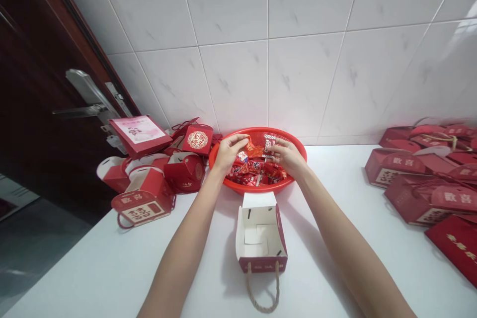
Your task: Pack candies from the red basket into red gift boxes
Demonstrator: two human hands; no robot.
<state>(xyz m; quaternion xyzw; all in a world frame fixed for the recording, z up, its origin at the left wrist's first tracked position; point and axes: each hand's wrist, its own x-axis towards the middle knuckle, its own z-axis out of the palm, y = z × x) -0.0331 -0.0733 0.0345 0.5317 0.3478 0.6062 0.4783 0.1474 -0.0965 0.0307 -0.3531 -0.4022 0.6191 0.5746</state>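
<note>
A red plastic basket (257,189) holds many wrapped candies (255,166). Over its left side my left hand (230,153) pinches an orange-red candy packet (254,149) between thumb and fingers. At the right side of the basket my right hand (287,155) grips a dark red packet (270,143) with white print. In front of the basket stands an open box (256,231), red outside and white inside, with nothing in it. Its twine handle (264,308) lies toward me on the white table (316,278).
Red gift boxes (143,198) are piled on the left of the table, near a dark door (33,89) with a metal handle. More red boxes (421,194) stand at the right. A tiled wall (231,79) rises behind the basket.
</note>
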